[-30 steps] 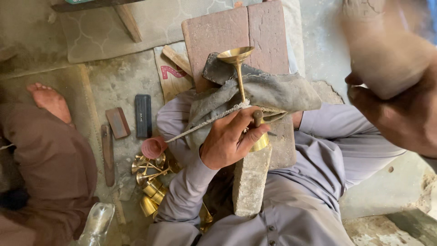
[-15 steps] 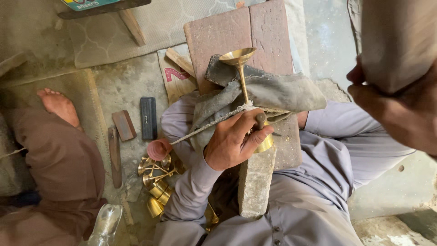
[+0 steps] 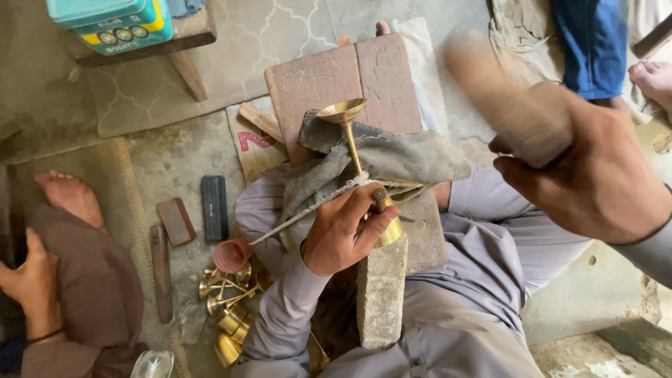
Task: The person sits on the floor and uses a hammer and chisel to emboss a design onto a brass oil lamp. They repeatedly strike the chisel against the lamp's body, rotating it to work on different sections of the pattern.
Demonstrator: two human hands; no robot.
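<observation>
In the head view, the person sits on the floor with a brass goblet (image 3: 353, 150) lying tilted across a grey cloth (image 3: 392, 157) over a stone block (image 3: 381, 287) in the lap. Its cup points to the far side, above a reddish brick slab (image 3: 329, 77), and its foot is near the body. The left hand (image 3: 343, 234) is closed around the foot and lower stem, pinning it against the block. The right hand (image 3: 595, 175) is raised at the right, its grip closed on a blurred wooden mallet (image 3: 511, 105).

The goblet looks like thin, stiff metal: light, smooth enough to slip, and liable to dent or bend at its slender stem. The wide foot seems the surest place to hold, with the cloth cushioning it. More brass pieces (image 3: 227, 308) lie on the floor at near left.
</observation>
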